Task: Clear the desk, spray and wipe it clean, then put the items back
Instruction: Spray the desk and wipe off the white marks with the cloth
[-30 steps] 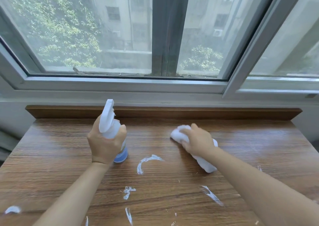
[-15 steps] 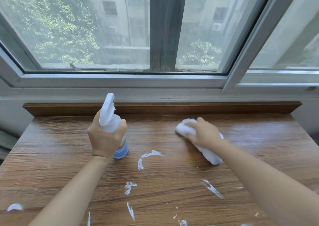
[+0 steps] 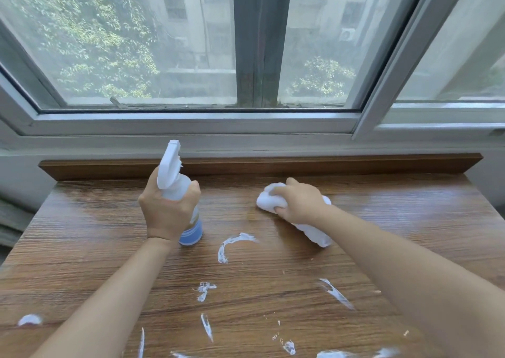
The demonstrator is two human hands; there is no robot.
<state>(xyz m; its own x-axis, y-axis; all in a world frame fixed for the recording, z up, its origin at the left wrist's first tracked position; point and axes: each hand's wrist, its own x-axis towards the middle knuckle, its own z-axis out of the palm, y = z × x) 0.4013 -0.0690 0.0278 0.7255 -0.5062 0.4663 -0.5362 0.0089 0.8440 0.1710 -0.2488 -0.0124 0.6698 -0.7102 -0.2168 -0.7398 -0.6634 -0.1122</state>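
Observation:
My left hand (image 3: 166,212) grips a white spray bottle (image 3: 175,177) with a blue base, standing upright on the wooden desk (image 3: 95,234), nozzle pointing away toward the window. My right hand (image 3: 299,203) grips a crumpled white cloth (image 3: 266,199) and presses it onto the desk right of centre; the cloth's tail sticks out behind the wrist. White foam streaks (image 3: 232,244) lie on the desk between and in front of my arms.
A raised wooden lip (image 3: 328,165) runs along the desk's back edge, under a white window frame (image 3: 191,124). More foam smears (image 3: 337,293) are scattered near the front edge. The desk drops off at left and right.
The cloth and my right hand slid right, then back left a little along the desk's back part. The left hand and bottle stayed in place.

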